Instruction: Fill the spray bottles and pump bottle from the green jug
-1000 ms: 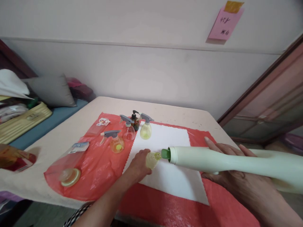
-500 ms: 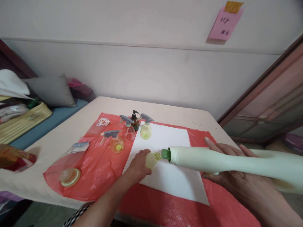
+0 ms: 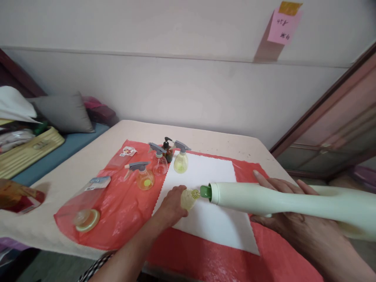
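My left hand (image 3: 174,204) is closed round a small clear yellowish bottle (image 3: 188,199), which leans to the right with its threaded neck uncapped. A large pale-green jug (image 3: 249,196) lies nearly level in my right hand (image 3: 289,211), whose fingers wrap its handle from behind. The jug's green spout (image 3: 205,192) meets the bottle's mouth, or comes very near it; whether they touch I cannot tell. Any liquid passing between them is too small to make out. Below both is a white sheet (image 3: 211,231) with a scalloped edge.
Trigger spray bottles stand behind to the left: a yellowish one (image 3: 180,161), a pinkish one (image 3: 160,164) and an orange-looking one (image 3: 145,179). Beside them is a brown pump bottle (image 3: 168,152). A clear cap with a pale rim (image 3: 88,220) lies on the red plastic sheet (image 3: 123,219).
Both hands, the bottle and the jug hold the same position. On the wall, the pink note has swung slightly to the right and up.
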Tool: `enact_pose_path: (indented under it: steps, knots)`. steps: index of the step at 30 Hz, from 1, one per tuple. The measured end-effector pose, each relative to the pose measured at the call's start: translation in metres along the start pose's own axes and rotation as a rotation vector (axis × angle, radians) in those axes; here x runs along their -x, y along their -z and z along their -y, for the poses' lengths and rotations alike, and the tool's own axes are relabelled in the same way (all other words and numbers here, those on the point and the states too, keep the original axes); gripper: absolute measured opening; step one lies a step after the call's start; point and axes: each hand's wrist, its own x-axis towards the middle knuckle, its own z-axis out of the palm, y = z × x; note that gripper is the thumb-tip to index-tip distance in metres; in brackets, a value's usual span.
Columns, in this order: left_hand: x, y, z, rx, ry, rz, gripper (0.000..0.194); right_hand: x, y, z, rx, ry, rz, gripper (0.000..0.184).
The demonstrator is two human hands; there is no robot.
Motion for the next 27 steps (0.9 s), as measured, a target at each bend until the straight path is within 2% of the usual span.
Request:
enact_pose_path:
  steps: [5, 10, 14, 20, 27]
  knots:
    - [-0.001, -0.001, 0.002, 0.014, -0.004, -0.006, 0.085, 0.001, 0.0, 0.001, -0.006, -0.009, 0.035, 0.062]
    - [-0.003, -0.002, 0.004, 0.028, -0.01, -0.015, 0.085, 0.001, 0.002, 0.002, -0.03, -0.032, 0.103, 0.066]
    - [-0.003, -0.002, 0.005, 0.026, -0.016, -0.007, 0.085, 0.0, 0.004, 0.003, -0.05, -0.043, 0.072, 0.073]
    - [-0.001, -0.002, 0.004, 0.014, -0.017, 0.002, 0.085, 0.0, 0.001, 0.001, -0.034, -0.023, 0.055, 0.065]
    - [-0.003, -0.003, 0.006, 0.011, -0.01, 0.012, 0.083, 0.001, -0.006, 0.0, -0.023, 0.013, 0.022, 0.067]
